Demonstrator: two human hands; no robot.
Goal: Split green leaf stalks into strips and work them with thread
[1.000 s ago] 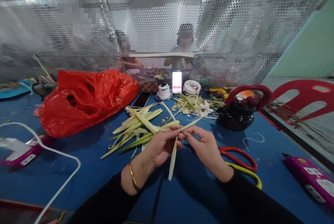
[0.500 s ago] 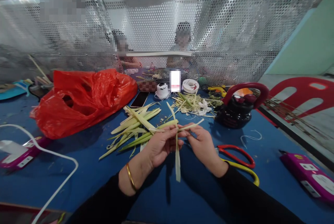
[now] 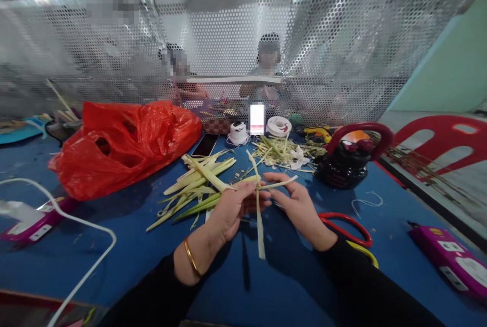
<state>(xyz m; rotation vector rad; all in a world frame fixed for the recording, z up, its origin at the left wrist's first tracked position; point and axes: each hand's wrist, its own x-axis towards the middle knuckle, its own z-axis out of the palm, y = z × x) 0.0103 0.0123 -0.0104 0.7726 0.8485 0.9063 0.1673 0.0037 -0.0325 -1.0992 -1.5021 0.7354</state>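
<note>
Pale leaf strips [image 3: 260, 228], which look like corn husk, cross each other in front of me. My left hand [image 3: 232, 210] pinches them at the crossing, one end hanging down and another pointing right. Close by on the right is my right hand [image 3: 294, 205], its thumb and forefinger apart on either side of the right-pointing end. Whether they touch it I cannot tell. Behind my left hand lies a pile of pale green leaves [image 3: 201, 180]. Scissors with red and yellow handles [image 3: 352, 220] lie partly hidden under my right forearm.
A red plastic bag [image 3: 125, 149], a phone [image 3: 205, 145], a thread spool [image 3: 238, 134] and a ribbon roll [image 3: 279, 126] stand behind. Leaf scraps [image 3: 277, 152] lie near a black pot-shaped thing with a red handle [image 3: 342, 164]. Purple power strips [image 3: 449, 256] flank me. People sit beyond a perforated screen [image 3: 236, 27].
The right hand's fingers have parted from the crossing and moved slightly right. The left hand keeps its pinch on the leaf strips. The view has shifted a little.
</note>
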